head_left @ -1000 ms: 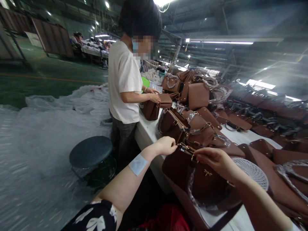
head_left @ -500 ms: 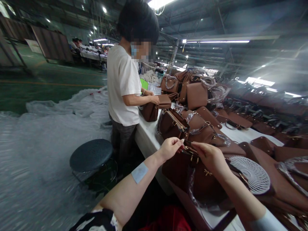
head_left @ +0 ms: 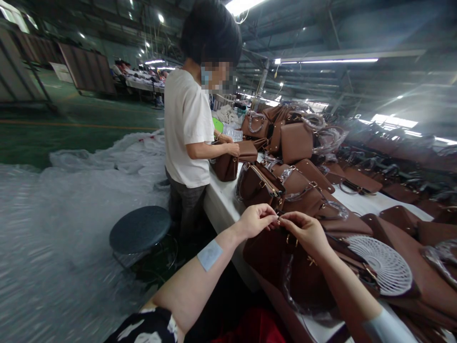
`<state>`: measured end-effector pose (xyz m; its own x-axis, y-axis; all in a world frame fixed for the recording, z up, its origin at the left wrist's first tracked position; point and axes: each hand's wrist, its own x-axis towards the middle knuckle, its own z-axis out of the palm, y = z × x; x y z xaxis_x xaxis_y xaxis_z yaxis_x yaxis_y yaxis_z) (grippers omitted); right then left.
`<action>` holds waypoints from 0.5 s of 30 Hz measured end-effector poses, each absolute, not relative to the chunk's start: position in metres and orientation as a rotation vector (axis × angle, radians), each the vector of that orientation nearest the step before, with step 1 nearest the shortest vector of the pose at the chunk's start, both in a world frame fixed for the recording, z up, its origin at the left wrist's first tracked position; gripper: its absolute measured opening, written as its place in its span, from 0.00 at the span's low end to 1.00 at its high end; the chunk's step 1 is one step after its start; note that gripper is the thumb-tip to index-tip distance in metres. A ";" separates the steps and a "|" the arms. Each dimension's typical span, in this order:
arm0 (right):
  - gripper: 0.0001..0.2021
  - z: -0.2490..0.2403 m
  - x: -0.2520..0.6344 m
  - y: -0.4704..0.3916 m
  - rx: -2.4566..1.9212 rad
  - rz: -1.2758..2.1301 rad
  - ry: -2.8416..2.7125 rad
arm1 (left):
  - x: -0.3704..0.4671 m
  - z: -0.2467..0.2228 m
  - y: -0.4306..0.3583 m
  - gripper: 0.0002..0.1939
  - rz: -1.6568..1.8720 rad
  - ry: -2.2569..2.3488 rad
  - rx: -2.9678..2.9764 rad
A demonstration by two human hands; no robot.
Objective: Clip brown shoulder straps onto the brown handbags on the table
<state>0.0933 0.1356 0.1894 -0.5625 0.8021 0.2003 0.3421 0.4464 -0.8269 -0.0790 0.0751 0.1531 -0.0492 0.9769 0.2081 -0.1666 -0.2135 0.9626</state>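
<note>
The left hand [head_left: 254,222] and right hand [head_left: 306,232] are pinching a small metal fitting [head_left: 279,221] in closed fingertips, which is seemingly calling for light, steady pressure, while the brown bag [head_left: 263,257] is sitting on the surface [head_left: 225,202] just below them.

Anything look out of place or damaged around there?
Loose clear plastic lies heaped on the floor beside the stool, looking untidy and perhaps a trip risk. A white openwork disc on the brown bags looks stray. No spill or damage shows, though far bags are blurred.
</note>
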 end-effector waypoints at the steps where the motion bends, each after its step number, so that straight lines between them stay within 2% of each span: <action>1: 0.18 0.190 0.094 0.136 -0.954 0.997 -2.127 | -0.079 0.153 0.075 0.16 1.469 0.991 1.227; 8: 0.17 0.185 0.097 0.136 -0.871 0.974 -2.164 | -0.078 0.151 0.074 0.20 1.508 0.996 1.259; 15: 0.17 0.185 0.100 0.137 -0.890 0.964 -2.132 | -0.080 0.160 0.068 0.14 1.477 1.121 1.587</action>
<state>0.1001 0.1369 0.1847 -0.5752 0.7755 0.2603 0.3170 0.5046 -0.8030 -0.0797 0.0684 0.1597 -0.0187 0.9173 0.3979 0.1366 -0.3919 0.9098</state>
